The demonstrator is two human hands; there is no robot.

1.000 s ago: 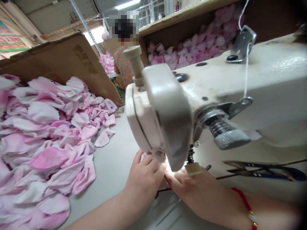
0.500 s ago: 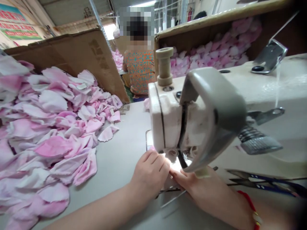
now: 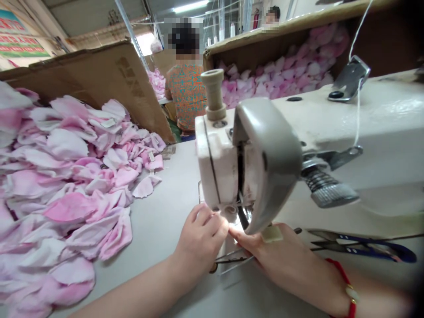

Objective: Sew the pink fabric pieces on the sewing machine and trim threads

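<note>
A cream sewing machine (image 3: 298,145) fills the right half of the view, its head hanging over the needle area. My left hand (image 3: 198,243) is curled with its fingertips pinched right under the machine head. My right hand (image 3: 278,260), with a red cord bracelet on the wrist, meets it from the right, fingers closed at the same spot. What the fingertips pinch is hidden in the glare under the needle. Both hands rest on the grey table (image 3: 159,221).
A big heap of pink and white fabric pieces (image 3: 66,185) covers the table's left side, backed by a cardboard box (image 3: 99,84). Blue-handled scissors (image 3: 361,247) lie right of my right hand. Another person in a patterned top (image 3: 185,92) sits ahead, back turned. More pink pieces fill a shelf (image 3: 281,70).
The camera has shifted, so the machine head sits differently in view. Both hands stay pinched together under the machine head, barely moved.
</note>
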